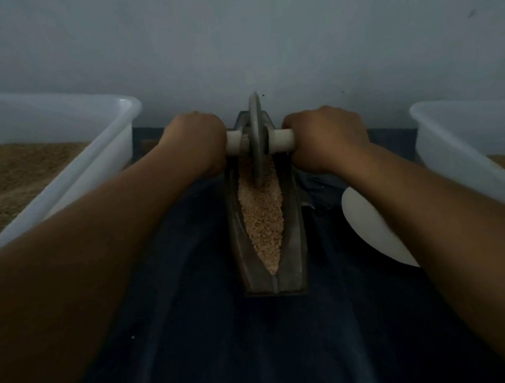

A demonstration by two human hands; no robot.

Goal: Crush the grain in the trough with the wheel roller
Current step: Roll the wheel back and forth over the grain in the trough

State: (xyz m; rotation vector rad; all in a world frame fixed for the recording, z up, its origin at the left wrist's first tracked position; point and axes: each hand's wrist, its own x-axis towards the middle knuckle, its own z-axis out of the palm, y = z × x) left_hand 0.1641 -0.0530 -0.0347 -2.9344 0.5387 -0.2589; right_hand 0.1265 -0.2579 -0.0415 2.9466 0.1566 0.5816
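A: Where are the hands?

B: Both on the wheel roller (257, 138). Left hand (198, 141) has its fingers wrapped tight round the pale handle (282, 140) on its own side of the disc; right hand (327, 136) is clamped the same way on the other end. Knuckles up, forearms stretched forward.

A: And the wheel?

B: It stands upright on edge between the two fists, at the far end of the trough (293, 243), close to the wall (230, 39). The lower rim sits down in the grain (261, 215).

A: How does the grain lie?

B: In a long pale strip down the groove, running from under the wheel back toward the person and tapering to a point at the near end. The light is dim, so I cannot tell how much of it is broken.

A: What lies around the hands?

B: The trough sits on a dark blue cloth (197, 335) over the surface. Left of the left hand stands a white tub (110, 137) of brownish grain. Right of the right hand is a second white tub (469, 145). Under the right forearm lies a white rounded thing (369, 229), partly hidden.
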